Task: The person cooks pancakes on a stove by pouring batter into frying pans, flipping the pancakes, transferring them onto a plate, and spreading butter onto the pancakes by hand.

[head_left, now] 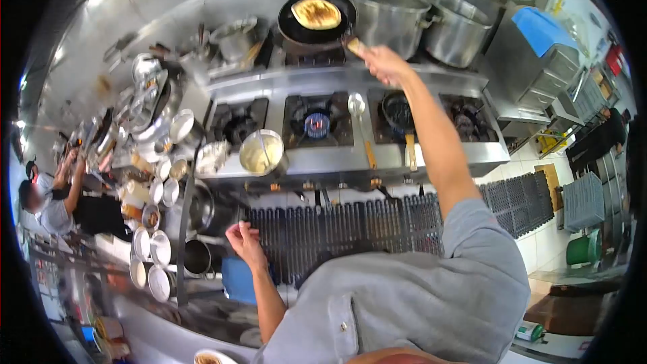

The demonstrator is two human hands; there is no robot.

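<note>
On the left, the person's left hand hangs low with bent fingers and seems to hold nothing, well apart from the other hand. Up from it, a round, silver metal pot with pale, creamy food sits at the front edge of the long, silver metal stove. A bump from an arm could tip it and spill the food. Next comes a lit blue flame on a front burner, which could burn skin or cloth that dips too low. Behind it, at the back, is a round, black frying pan with a flat, round, yellow-and-brown bread inside. If the pan tips, the bread could slide out. A long, silver metal spoon with a yellow-brown handle lies on the stove, and a low arm could knock it off. The right hand is wrapped around the frying pan's pale handle. A loose grip could let the pan twist. On its right is a big, silver metal pot, so a sideways swing could make the two bang.
</note>
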